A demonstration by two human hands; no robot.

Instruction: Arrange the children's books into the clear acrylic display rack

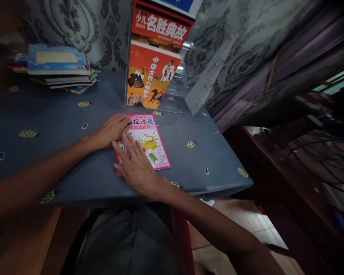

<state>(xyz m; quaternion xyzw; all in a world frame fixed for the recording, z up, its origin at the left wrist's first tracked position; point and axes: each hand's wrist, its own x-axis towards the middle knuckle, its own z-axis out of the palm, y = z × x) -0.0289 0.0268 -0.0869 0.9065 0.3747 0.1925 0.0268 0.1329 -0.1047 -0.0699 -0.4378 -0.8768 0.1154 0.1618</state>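
A thin pink-bordered children's book (160,157) lies on the table, its cover showing a yellow tiger, a green shape and Chinese lettering. Across its upper left part rests my left hand (111,131), palm down with fingers stretched out. My right hand (137,166) lies on the book's lower left area, fingers extended and apart, the tips near my left hand. Both hands touch the cover and neither grips anything. They hide the left portion of the book.
A clear acrylic stand (200,91) at the back holds upright books, including an orange book (149,76). Back left is a stack of books (57,63). Patterned grey cloth covers the table (103,172). To the right, tangled cables (315,149) lie on dark furniture.
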